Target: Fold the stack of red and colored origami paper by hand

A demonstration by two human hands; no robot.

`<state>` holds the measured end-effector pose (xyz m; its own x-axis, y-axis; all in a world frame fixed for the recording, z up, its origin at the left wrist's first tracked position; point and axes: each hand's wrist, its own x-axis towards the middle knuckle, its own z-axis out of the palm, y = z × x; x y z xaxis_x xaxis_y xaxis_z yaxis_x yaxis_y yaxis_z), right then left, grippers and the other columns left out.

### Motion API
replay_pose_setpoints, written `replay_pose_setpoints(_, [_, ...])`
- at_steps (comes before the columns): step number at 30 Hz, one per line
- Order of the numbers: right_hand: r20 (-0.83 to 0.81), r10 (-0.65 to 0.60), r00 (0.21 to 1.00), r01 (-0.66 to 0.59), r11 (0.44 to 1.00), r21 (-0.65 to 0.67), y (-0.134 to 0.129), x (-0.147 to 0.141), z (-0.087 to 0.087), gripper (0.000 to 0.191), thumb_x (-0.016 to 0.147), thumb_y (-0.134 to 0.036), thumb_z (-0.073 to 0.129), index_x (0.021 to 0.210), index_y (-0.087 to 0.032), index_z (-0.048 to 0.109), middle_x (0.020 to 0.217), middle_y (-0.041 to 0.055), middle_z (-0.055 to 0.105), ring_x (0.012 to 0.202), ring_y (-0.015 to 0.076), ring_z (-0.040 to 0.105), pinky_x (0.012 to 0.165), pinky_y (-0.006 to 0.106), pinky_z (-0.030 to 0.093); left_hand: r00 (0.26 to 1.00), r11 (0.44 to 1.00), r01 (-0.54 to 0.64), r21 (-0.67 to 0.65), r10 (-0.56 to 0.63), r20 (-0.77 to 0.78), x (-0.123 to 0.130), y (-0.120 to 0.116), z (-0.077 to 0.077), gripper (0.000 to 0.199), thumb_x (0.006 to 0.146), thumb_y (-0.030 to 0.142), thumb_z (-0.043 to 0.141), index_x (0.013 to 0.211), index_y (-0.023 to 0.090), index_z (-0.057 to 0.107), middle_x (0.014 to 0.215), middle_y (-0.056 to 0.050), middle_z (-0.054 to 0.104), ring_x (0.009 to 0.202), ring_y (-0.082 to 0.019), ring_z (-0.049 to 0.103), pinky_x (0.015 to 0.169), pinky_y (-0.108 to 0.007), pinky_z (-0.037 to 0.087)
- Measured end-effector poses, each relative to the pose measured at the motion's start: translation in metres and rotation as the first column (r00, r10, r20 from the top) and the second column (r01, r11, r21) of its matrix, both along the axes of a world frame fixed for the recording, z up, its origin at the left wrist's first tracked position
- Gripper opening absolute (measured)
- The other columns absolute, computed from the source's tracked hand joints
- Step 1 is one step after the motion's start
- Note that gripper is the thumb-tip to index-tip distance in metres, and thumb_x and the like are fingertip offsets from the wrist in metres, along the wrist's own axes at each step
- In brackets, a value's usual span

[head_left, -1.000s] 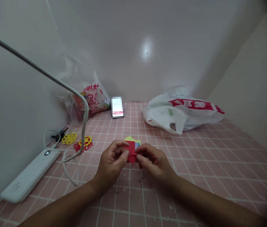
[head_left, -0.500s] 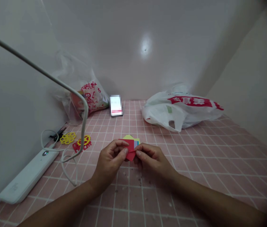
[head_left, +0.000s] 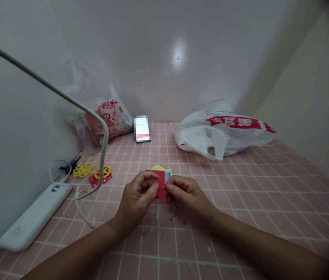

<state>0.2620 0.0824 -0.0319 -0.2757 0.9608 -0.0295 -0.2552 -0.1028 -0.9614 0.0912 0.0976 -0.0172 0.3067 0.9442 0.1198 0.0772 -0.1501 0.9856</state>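
Near the middle of the table, my left hand [head_left: 136, 198] pinches a small red paper piece [head_left: 161, 179] between thumb and index finger. My right hand [head_left: 189, 196] has its thumb and fingertips closed on the right edge of the same red piece, by a fold across its lower part. Behind it, yellow paper [head_left: 157, 167] and a strip of blue and lilac paper [head_left: 167, 177] show between the hands. The fingers hide part of the red piece's edges.
A white power strip [head_left: 33, 217] with a looping cable lies at left, beside yellow cutouts [head_left: 83, 170] and a red cutout [head_left: 96, 179]. A lit phone [head_left: 142, 129] stands behind, between a clear bag [head_left: 114, 120] and a white bag [head_left: 225, 134].
The lower part of the red piece has shifted slightly between my fingertips. Both hands stay in nearly the same place, and the whole view has moved very slightly.
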Motion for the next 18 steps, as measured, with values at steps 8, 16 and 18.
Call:
replay_pose_setpoints(8, [-0.090, 0.013, 0.996, -0.019, 0.998, -0.063, 0.0011, -0.0015, -0.0015, 0.025, 0.084, -0.036, 0.064, 0.069, -0.017, 0.055, 0.056, -0.0035, 0.056, 0.043, 0.0073, 0.047, 0.043, 0.020, 0.034, 1.000, 1.000, 0.004, 0.009, -0.004, 0.018, -0.0003, 0.0005, -0.0009, 0.012, 0.087, 0.024, 0.060, 0.098, 0.019, 0.058, 0.073, 0.003, 0.063, 0.065, -0.010, 0.058, 0.062, -0.019, 0.044])
replay_pose_setpoints(16, [-0.046, 0.063, 0.997, -0.064, 0.998, -0.019, 0.0021, 0.0001, -0.0037, 0.021, 0.085, -0.029, 0.061, 0.069, -0.018, 0.055, 0.057, -0.0035, 0.055, 0.044, 0.0077, 0.046, 0.044, 0.020, 0.033, 0.999, 0.999, 0.012, -0.032, -0.010, 0.041, 0.0007, 0.0031, 0.0001, 0.011, 0.088, 0.026, 0.059, 0.095, 0.018, 0.058, 0.071, 0.003, 0.060, 0.063, -0.009, 0.055, 0.060, -0.019, 0.043])
replay_pose_setpoints(18, [0.002, 0.023, 1.000, -0.023, 1.000, 0.002, 0.0023, 0.0007, -0.0038, 0.020, 0.086, -0.028, 0.060, 0.069, -0.018, 0.054, 0.057, -0.0039, 0.054, 0.045, 0.0078, 0.045, 0.044, 0.021, 0.032, 0.999, 0.999, 0.025, -0.029, -0.024, 0.042, 0.0007, 0.0034, -0.0010, 0.013, 0.088, 0.027, 0.061, 0.097, 0.019, 0.058, 0.075, 0.002, 0.062, 0.067, -0.010, 0.056, 0.063, -0.020, 0.044])
